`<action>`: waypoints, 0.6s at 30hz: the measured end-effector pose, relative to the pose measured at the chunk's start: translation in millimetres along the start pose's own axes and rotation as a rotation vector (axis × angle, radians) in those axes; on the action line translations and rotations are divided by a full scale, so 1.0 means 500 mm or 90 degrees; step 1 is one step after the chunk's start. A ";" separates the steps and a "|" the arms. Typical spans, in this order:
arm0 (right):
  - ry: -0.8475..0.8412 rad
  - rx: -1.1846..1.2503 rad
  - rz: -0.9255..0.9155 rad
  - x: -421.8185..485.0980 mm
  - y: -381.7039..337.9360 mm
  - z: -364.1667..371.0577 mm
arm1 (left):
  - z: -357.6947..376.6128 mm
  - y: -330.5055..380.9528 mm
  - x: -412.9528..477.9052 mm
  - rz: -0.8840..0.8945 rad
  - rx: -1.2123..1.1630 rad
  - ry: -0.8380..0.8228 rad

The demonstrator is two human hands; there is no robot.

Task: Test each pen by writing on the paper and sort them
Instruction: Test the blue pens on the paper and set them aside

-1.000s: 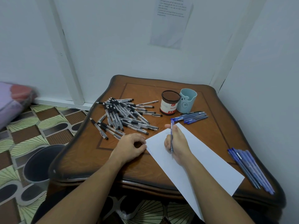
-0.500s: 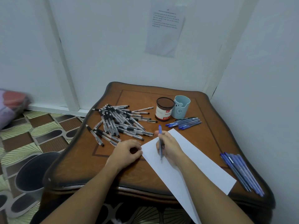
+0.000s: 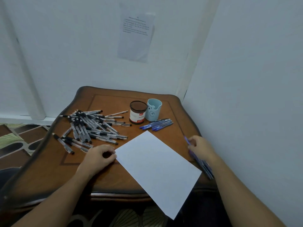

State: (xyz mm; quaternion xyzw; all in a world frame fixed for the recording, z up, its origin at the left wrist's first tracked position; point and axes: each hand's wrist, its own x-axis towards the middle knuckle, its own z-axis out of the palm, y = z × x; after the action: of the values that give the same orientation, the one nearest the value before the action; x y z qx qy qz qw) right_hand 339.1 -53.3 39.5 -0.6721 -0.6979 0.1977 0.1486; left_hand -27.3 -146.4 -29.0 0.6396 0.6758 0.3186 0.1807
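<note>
**Tested pen carried off the sheet to the right-edge pile**

At 10 o'clock on the table [image 3: 114, 102], the heap of black pens [image 3: 91, 126] is seen untouched, as it was a second ago. At 7 o'clock the left hand [image 3: 100, 155] is kept where it was, curled into a loose fist with its fingertips touching the near-left corner of the paper [image 3: 157, 167]. Nothing is seen gripped in it.

The paper is laid slantwise from the centre to 5 o'clock, overhanging the near edge. No ink marks can be made out on it. At 12 o'clock a brown-topped tin [image 3: 138, 114] and a pale blue cup [image 3: 153, 112] are stood side by side, with a small row of blue pens [image 3: 157, 124] just in front.

The change is found at 3 o'clock. The right hand [image 3: 200, 147], held over the sheet a second ago, has been moved off it, and the blue pen [image 3: 186, 140] is still pinched in its curled fingers above the right-edge pile [image 3: 201, 164]. It is judged that this pen's test is finished and it is being sorted. Many black pens remain untested.
</note>
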 end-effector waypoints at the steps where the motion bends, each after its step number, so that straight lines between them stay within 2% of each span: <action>1: -0.006 -0.023 0.021 -0.005 0.023 -0.012 | 0.000 0.000 -0.001 0.001 0.002 -0.001; 5: -0.019 -0.078 0.047 -0.027 0.079 -0.024 | 0.001 -0.001 0.001 -0.003 0.007 -0.002; 10: -0.035 -0.066 0.040 -0.031 0.090 -0.012 | 0.002 0.001 0.000 -0.002 0.000 0.004; 18: 0.038 -0.052 -0.062 0.018 0.014 0.041 | 0.000 0.003 -0.001 0.008 -0.004 0.012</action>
State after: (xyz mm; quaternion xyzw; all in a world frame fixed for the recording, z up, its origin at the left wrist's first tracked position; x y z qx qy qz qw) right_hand 335.1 -46.0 17.9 -0.6483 -0.7326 0.1415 0.1516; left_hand -26.3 -146.7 -28.2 0.6403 0.6722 0.3284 0.1743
